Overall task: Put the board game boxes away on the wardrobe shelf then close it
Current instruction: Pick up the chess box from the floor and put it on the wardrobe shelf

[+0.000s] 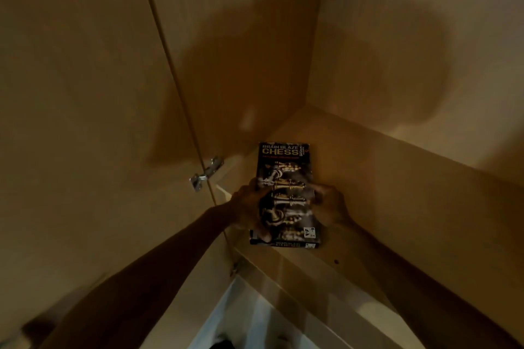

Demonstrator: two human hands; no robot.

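A dark chess game box (285, 176) with gold lettering and pictures of chess pieces lies flat on the wooden wardrobe shelf (382, 187), near its left inner wall. My left hand (246, 211) grips the box's left edge, thumb on the lid. My right hand (330, 207) holds the right edge. Both arms reach up into the wardrobe from below.
The open wardrobe door (71, 122) stands at the left, joined by a metal hinge (207, 173). The back wall (243, 51) and right wall (425, 37) enclose the shelf. The shelf's front edge (297, 286) runs diagonally below the box. The light is dim.
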